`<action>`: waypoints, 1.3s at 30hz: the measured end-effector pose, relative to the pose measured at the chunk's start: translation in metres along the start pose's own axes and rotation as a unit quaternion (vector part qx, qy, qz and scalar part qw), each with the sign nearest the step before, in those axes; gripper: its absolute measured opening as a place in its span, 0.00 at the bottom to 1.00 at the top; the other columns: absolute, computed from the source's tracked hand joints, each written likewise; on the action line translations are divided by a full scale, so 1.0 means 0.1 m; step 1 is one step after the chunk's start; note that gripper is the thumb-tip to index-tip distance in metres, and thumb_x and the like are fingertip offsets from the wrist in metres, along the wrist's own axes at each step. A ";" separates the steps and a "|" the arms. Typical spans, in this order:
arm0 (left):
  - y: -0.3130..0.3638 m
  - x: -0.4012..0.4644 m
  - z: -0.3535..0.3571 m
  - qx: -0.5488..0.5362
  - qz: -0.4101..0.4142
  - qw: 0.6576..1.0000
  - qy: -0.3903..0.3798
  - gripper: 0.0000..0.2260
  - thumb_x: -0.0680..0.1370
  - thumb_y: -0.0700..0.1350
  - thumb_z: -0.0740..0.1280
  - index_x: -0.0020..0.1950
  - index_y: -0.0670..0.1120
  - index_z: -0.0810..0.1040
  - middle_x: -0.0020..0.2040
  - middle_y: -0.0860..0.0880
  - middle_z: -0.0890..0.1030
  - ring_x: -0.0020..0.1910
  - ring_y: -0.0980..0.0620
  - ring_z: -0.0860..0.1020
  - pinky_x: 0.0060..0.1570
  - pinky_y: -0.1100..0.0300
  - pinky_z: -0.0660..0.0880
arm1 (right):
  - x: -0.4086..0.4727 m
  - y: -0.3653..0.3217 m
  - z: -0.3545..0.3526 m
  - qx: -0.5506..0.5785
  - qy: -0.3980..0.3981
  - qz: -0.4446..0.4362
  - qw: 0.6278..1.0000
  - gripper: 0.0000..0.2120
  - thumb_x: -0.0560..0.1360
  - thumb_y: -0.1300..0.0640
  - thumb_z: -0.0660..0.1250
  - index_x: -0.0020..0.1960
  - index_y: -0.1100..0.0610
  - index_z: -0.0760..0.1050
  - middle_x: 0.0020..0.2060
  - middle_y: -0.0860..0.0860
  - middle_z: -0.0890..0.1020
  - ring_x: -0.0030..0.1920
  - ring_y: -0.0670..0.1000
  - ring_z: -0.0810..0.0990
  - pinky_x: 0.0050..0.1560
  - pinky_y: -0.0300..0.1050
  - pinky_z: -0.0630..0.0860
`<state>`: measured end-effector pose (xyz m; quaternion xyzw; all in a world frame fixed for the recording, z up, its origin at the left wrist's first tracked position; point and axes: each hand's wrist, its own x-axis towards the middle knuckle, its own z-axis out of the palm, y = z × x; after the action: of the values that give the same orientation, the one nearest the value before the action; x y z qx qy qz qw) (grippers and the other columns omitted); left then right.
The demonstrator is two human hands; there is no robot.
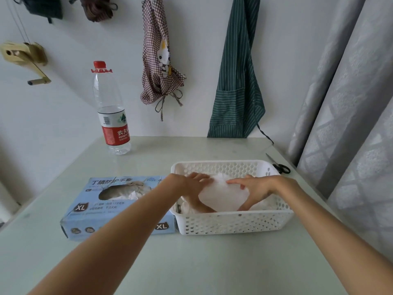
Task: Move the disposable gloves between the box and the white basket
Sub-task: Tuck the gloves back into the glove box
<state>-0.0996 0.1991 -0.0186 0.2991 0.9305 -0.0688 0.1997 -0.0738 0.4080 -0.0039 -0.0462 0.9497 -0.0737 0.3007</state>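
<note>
A pale green table (191, 262) fills the lower frame. On it stand a water bottle (110, 116) at upper left, a blue glove box (102, 209) and a white basket (234, 222) touching at centre. Black scissors (278, 166) lie at the right edge.

The box (119, 206) is sitting flush against my basket's (234, 222) left wall, blocking any path between them. The bottle (111, 109) and scissors (278, 166) are standing well back, leaving the near table (202, 262) lying open for my arms

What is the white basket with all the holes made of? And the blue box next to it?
The white basket looks like smooth moulded plastic: even round holes and a slightly shiny rim. The blue box seems to be thin printed cardboard, with matte sides, folded edges and a torn oval opening.
</note>
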 end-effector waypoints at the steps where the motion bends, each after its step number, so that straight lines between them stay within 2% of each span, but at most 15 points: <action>1: 0.00 -0.03 -0.02 -0.008 0.008 1.000 0.010 0.46 0.69 0.69 0.65 0.77 0.54 0.44 0.78 0.56 0.45 0.77 0.49 0.45 0.73 0.42 0.52 | 0.00 -0.01 0.01 -0.003 0.002 -0.001 1.000 0.48 0.65 0.38 0.74 0.75 0.36 0.47 0.72 0.50 0.60 0.68 0.53 0.68 0.67 0.46 0.67; 3: -0.01 -0.10 -0.10 -0.048 0.021 0.998 0.039 0.45 0.67 0.70 0.65 0.77 0.56 0.49 0.78 0.55 0.51 0.76 0.50 0.49 0.73 0.42 0.52 | -0.06 -0.04 0.00 0.004 0.024 -0.012 1.000 0.46 0.65 0.39 0.75 0.75 0.38 0.51 0.71 0.48 0.62 0.69 0.52 0.66 0.69 0.49 0.65; 5: -0.09 -0.25 -0.21 -0.119 0.029 0.989 0.080 0.38 0.70 0.67 0.66 0.75 0.57 0.57 0.76 0.54 0.59 0.75 0.51 0.56 0.73 0.46 0.56 | -0.17 -0.08 -0.05 0.040 0.065 -0.027 0.997 0.40 0.68 0.42 0.74 0.74 0.41 0.58 0.68 0.47 0.66 0.66 0.49 0.68 0.66 0.45 0.67; 9: -0.51 -0.76 -0.22 -0.274 0.042 0.943 0.183 0.20 0.78 0.50 0.65 0.69 0.51 0.70 0.68 0.53 0.73 0.64 0.55 0.73 0.59 0.65 0.69 | -0.33 -0.41 -0.05 0.100 0.183 -0.084 0.974 0.24 0.74 0.49 0.70 0.68 0.47 0.69 0.60 0.46 0.74 0.57 0.46 0.72 0.58 0.40 0.69; 11: -0.82 -1.03 -0.04 -0.313 -0.005 0.914 0.257 0.16 0.79 0.45 0.64 0.67 0.50 0.73 0.65 0.52 0.76 0.59 0.56 0.76 0.55 0.68 0.70 | -0.31 -0.73 0.03 0.133 0.239 -0.140 0.951 0.18 0.75 0.51 0.69 0.64 0.46 0.73 0.58 0.45 0.76 0.57 0.46 0.73 0.58 0.42 0.71; 14: -1.25 -1.37 0.35 -0.309 -0.127 0.883 0.330 0.14 0.79 0.49 0.63 0.65 0.54 0.74 0.67 0.52 0.74 0.65 0.52 0.73 0.63 0.58 0.68 | -0.22 -1.32 0.20 0.134 0.320 -0.213 0.914 0.11 0.77 0.52 0.66 0.59 0.45 0.76 0.54 0.43 0.78 0.56 0.44 0.73 0.58 0.45 0.71; 17: -1.46 -1.60 0.70 -0.294 -0.201 0.891 0.280 0.30 0.73 0.61 0.64 0.73 0.54 0.64 0.75 0.53 0.63 0.73 0.51 0.62 0.70 0.52 0.60 | -0.10 -1.82 0.36 0.105 0.356 -0.237 0.898 0.09 0.78 0.51 0.63 0.56 0.47 0.79 0.50 0.43 0.80 0.54 0.45 0.72 0.54 0.42 0.69; 21: -1.51 -1.66 0.87 -0.286 -0.195 0.921 0.182 0.55 0.57 0.80 0.57 0.77 0.53 0.51 0.78 0.54 0.51 0.76 0.51 0.51 0.73 0.51 0.52 | 0.10 -2.18 0.53 0.069 0.365 -0.189 0.909 0.13 0.78 0.45 0.62 0.48 0.49 0.83 0.42 0.48 0.83 0.51 0.52 0.75 0.57 0.47 0.70; 23: -1.51 -1.63 0.86 -0.275 -0.207 0.922 0.177 0.52 0.60 0.77 0.60 0.77 0.53 0.52 0.77 0.54 0.52 0.75 0.50 0.51 0.72 0.51 0.53 | 0.17 -2.27 0.57 0.077 0.355 -0.176 0.915 0.14 0.76 0.42 0.64 0.45 0.50 0.83 0.36 0.47 0.82 0.48 0.51 0.77 0.56 0.46 0.70; 25: -1.50 -1.63 0.83 -0.255 -0.212 0.924 0.189 0.44 0.66 0.70 0.65 0.76 0.54 0.53 0.76 0.54 0.54 0.74 0.50 0.52 0.71 0.52 0.55 | 0.22 -2.32 0.58 0.094 0.339 -0.180 0.919 0.10 0.75 0.45 0.66 0.44 0.49 0.83 0.30 0.44 0.78 0.40 0.48 0.79 0.48 0.43 0.72; 27: -1.50 -1.63 0.83 -0.246 -0.212 0.925 0.197 0.42 0.67 0.68 0.66 0.76 0.53 0.55 0.74 0.53 0.57 0.72 0.50 0.54 0.70 0.53 0.57 | 0.24 -2.32 0.55 0.159 0.338 -0.194 0.907 0.06 0.75 0.50 0.68 0.42 0.48 0.82 0.30 0.41 0.79 0.34 0.43 0.78 0.41 0.40 0.72; 32: -1.53 -1.62 0.83 -0.281 -0.206 0.918 0.190 0.43 0.67 0.68 0.67 0.75 0.53 0.56 0.74 0.54 0.57 0.72 0.51 0.55 0.69 0.52 0.59 | 0.22 -2.20 0.47 0.312 0.342 -0.231 0.856 0.05 0.75 0.55 0.69 0.42 0.47 0.79 0.38 0.43 0.84 0.39 0.39 0.82 0.43 0.34 0.76; 35: -1.54 -1.62 0.83 -0.275 -0.205 0.921 0.187 0.43 0.66 0.69 0.67 0.75 0.53 0.56 0.74 0.54 0.57 0.72 0.51 0.55 0.68 0.52 0.60 | 0.13 -2.15 0.40 0.380 0.418 -0.245 0.788 0.04 0.75 0.56 0.69 0.43 0.49 0.79 0.38 0.44 0.84 0.39 0.39 0.82 0.42 0.31 0.76; 38: -1.53 -1.62 0.83 -0.252 -0.210 0.924 0.195 0.43 0.67 0.70 0.66 0.76 0.53 0.56 0.74 0.54 0.57 0.71 0.51 0.56 0.68 0.53 0.60 | 0.04 -2.18 0.37 0.389 0.399 -0.279 0.782 0.02 0.75 0.57 0.69 0.46 0.52 0.80 0.39 0.46 0.85 0.39 0.41 0.83 0.44 0.31 0.77; 39: -1.53 -1.61 0.83 -0.249 -0.209 0.925 0.197 0.43 0.67 0.70 0.65 0.76 0.53 0.56 0.74 0.54 0.57 0.72 0.51 0.56 0.68 0.53 0.60 | 0.03 -2.19 0.36 0.406 0.422 -0.277 0.762 0.02 0.75 0.57 0.69 0.47 0.53 0.80 0.39 0.46 0.85 0.40 0.41 0.83 0.44 0.32 0.77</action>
<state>-0.0420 -0.0310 -0.0264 0.0457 0.9797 0.1854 0.0616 -0.0460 0.1883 0.0018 -0.1451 0.8079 -0.5443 -0.1732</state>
